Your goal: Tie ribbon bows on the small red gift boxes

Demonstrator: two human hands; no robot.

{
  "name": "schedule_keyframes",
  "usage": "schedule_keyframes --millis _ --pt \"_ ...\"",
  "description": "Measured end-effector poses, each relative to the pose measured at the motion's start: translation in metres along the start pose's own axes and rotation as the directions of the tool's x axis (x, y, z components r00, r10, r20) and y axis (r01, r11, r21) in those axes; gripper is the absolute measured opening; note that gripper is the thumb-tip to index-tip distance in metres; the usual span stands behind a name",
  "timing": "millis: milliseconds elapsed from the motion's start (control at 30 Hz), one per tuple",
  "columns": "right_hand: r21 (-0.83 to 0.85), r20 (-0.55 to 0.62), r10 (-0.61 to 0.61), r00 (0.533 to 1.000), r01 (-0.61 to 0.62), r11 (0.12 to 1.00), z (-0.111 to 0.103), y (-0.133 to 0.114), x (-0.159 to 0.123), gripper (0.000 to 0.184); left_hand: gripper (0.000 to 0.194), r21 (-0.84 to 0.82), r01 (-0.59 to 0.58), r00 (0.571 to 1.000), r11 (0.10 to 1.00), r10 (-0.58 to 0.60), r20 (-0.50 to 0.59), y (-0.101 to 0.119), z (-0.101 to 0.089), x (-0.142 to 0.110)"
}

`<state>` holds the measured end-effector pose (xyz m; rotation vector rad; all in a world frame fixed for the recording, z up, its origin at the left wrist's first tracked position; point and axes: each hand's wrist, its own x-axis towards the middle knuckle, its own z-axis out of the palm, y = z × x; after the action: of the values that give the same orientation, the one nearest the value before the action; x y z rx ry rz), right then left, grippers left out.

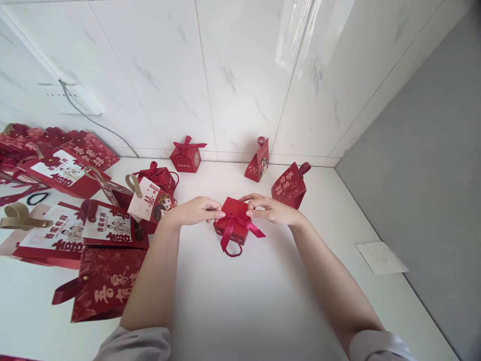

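Observation:
A small red gift box (233, 204) sits on the white table between my hands, a shiny red ribbon bow (237, 224) tied across its front. My left hand (199, 210) pinches the left side of the bow with thumb and index finger. On the opposite side, my right hand (271, 209) is closed on the bow's right loop, its other fingers behind the box's edge. The ribbon's two tails hang apart toward me. Below the bow, a twisted dark-red cord handle (233, 253) curves out onto the table.
Several red gift boxes and bags (108, 281) crowd the left side. Near the tiled wall stand a bow-tied box (187, 158), a triangular box (257, 161) and a strapped red box (289, 185). A white card (381, 257) lies right; a grey cable (93, 120) runs down from the socket.

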<state>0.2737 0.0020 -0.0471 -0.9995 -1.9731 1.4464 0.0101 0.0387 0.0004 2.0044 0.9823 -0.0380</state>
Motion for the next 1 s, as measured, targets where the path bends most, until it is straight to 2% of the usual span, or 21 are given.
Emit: schedule_keyframes --millis 267,533,633,733,833,933,1000 --pt "-0.051 0.013 -0.044 0.999 0.044 0.998 0.0 0.001 0.0 0.025 0.04 0.048 0.009 1.0 0.999 -0.008 -0.029 0.004 0.0 -0.002" --pt "-0.049 0.031 -0.016 0.999 0.017 0.999 -0.001 0.0 -0.001 0.026 0.039 0.151 0.071 0.993 0.986 -0.056 -0.102 0.014 0.006 -0.007" --pt "-0.053 0.027 0.014 1.0 -0.013 0.999 -0.002 -0.004 -0.003 0.029 0.039 0.172 0.07 0.995 0.983 -0.057 -0.082 0.019 0.006 -0.01" --pt "-0.035 -0.04 0.006 0.999 -0.008 0.999 -0.004 -0.009 -0.006 0.029 0.039 0.19 0.064 0.997 0.98 -0.057 -0.042 0.025 0.004 -0.017" --pt "-0.045 -0.193 0.009 0.981 -0.018 0.999 -0.007 -0.013 -0.01 0.033 0.037 0.207 0.076 0.996 0.975 -0.064 -0.065 0.031 0.003 -0.024" --pt "-0.183 -0.315 0.074 0.946 -0.137 0.974 -0.009 -0.022 -0.018 0.034 0.031 0.211 0.095 0.989 0.973 -0.068 -0.135 0.035 0.006 -0.027" --pt "-0.268 -0.294 0.134 0.946 -0.216 0.939 -0.006 -0.035 -0.027 0.038 0.027 0.221 0.066 0.97 0.973 -0.011 -0.242 0.038 0.01 -0.026"
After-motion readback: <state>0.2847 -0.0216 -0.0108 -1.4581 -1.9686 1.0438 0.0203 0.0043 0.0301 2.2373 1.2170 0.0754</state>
